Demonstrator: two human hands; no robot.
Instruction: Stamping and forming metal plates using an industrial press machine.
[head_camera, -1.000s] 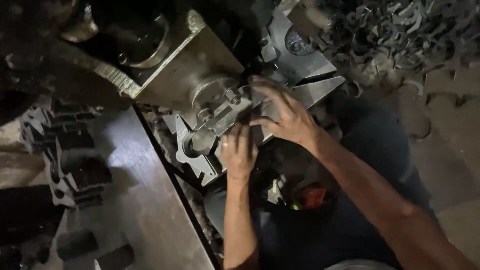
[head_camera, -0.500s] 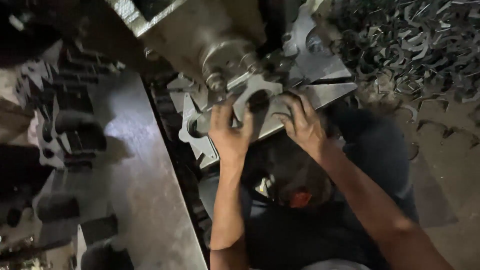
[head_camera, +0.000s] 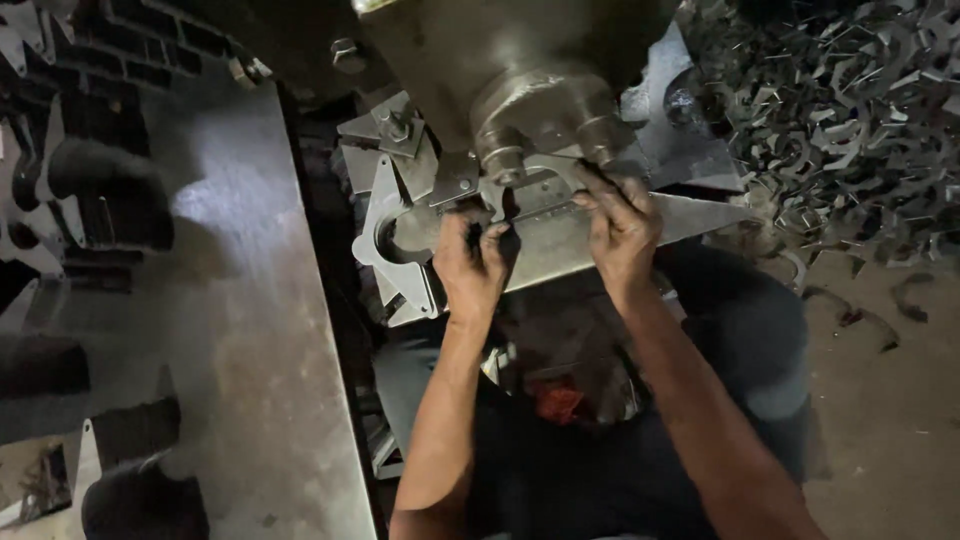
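My left hand (head_camera: 470, 265) and my right hand (head_camera: 620, 225) both press on a flat grey metal plate (head_camera: 545, 245) that lies under the round ram of a metal press (head_camera: 530, 110). The left fingers curl over the plate's edge just below the ram. Further right, the other hand's fingers rest on the same plate's top edge. A curved cut-out metal piece (head_camera: 385, 235) sticks out to the left of the plate. The plate's pointed end (head_camera: 710, 212) reaches right.
A steel sheet table (head_camera: 250, 330) fills the left side, with stacked dark metal blanks (head_camera: 95, 185) beside it. A heap of curved metal offcuts (head_camera: 850, 110) covers the floor at the top right. Bare concrete floor (head_camera: 890, 420) lies at the lower right.
The view has shifted, so the press sits higher and more central. Both hands have moved up onto the plate under the ram, the left one now gripping its edge.
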